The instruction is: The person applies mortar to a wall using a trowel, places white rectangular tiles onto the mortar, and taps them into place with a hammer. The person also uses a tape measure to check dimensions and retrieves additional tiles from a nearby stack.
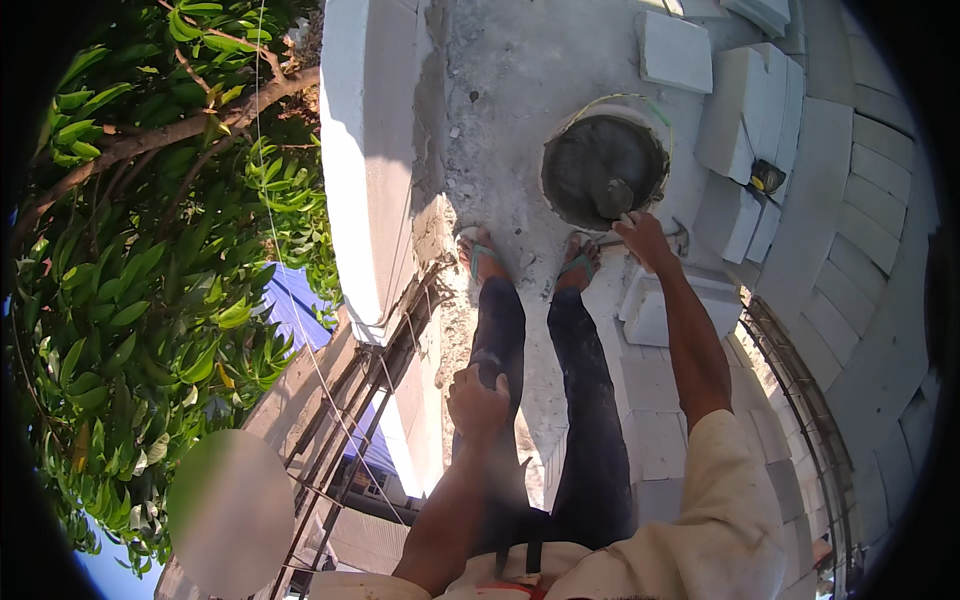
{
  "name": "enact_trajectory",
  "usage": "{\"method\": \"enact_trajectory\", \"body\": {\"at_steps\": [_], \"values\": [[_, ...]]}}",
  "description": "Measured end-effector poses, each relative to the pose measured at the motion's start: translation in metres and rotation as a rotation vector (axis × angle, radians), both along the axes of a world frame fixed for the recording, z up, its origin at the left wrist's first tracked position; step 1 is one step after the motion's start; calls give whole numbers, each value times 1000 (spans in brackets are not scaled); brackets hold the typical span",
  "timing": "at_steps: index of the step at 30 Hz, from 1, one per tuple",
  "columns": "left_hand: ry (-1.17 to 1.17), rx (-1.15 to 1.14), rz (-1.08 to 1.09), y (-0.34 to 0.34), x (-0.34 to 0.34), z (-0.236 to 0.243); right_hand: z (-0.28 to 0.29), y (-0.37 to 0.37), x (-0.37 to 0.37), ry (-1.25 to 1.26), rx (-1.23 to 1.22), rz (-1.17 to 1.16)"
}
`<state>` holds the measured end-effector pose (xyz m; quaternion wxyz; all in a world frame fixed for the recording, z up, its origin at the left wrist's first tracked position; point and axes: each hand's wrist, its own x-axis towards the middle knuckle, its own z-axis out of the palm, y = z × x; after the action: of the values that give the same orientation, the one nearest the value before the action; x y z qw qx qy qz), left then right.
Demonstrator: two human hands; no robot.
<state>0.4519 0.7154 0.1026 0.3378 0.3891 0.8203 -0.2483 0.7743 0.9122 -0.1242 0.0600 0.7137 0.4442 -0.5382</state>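
My right hand (643, 241) is closed at the near rim of a bucket (664, 165). It grips a trowel (613, 196), whose mortar-coated grey blade dips into the wet grey mortar (585, 160); its handle is mostly hidden by the fingers. My left hand (478, 401) is at the left knee of my dark trousers, fingers curled in. A small dark shape shows just beyond those fingers, and I cannot make out whether it is trouser cloth or something held.
A hammer-like tool (682, 240) lies beside the bucket. White blocks (675, 52) lie to the right, a black-and-yellow tape measure (767, 177) on one stack. Left are a block wall (368, 150), a string line, steel bars (345, 455) and leafy branches. My sandalled feet stand on the dusty surface.
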Motion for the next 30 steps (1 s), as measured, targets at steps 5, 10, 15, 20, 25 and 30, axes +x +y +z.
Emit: {"method": "enact_trajectory", "body": {"at_steps": [5, 10, 15, 20, 25, 30], "values": [[-39, 124, 72, 28, 2, 29, 64, -48, 23, 182, 85, -119], [-259, 194, -22, 65, -12, 76, 82, -18, 19, 382, 357, -114], [-198, 102, -78, 67, 5, 69, 170, 130, -66, 766, 76, -424], [-171, 148, -44, 98, 6, 26, 177, 306, -121, 448, 598, 43], [-153, 159, 37, 118, -3, 21, 195, 458, -173, -149, 1021, 476], [-162, 149, 86, 127, -14, 14, 210, 548, -200, -568, 1363, 719]]}}
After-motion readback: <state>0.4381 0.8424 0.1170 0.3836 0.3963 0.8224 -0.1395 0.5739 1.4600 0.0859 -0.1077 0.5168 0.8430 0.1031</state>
